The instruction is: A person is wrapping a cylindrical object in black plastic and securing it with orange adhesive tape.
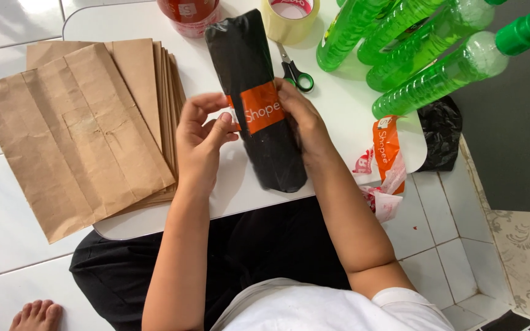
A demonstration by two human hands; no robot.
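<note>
A long parcel wrapped in black plastic (259, 98) lies slantwise on the small white desk (351, 104), its near end just over the front edge, with an orange tape band (262, 108) across its middle. The right hand (302, 119) lies flat against the parcel's right side, fingers pressed on the band's end; the left hand (200, 138) sits at the other side, thumb and forefinger pinching the band's left end, other fingers loosely curled. This looks like the taping step, and smoothing the band down calls for firm pressure around the curve. Room is tight: a stack of brown paper bags (87, 129) lies just left, green-handled scissors (294, 70) and a roll of clear tape (289, 18) beyond, green bottles with green caps (437, 73) lie right, torn orange tape scraps (387, 156) near the right edge
</note>
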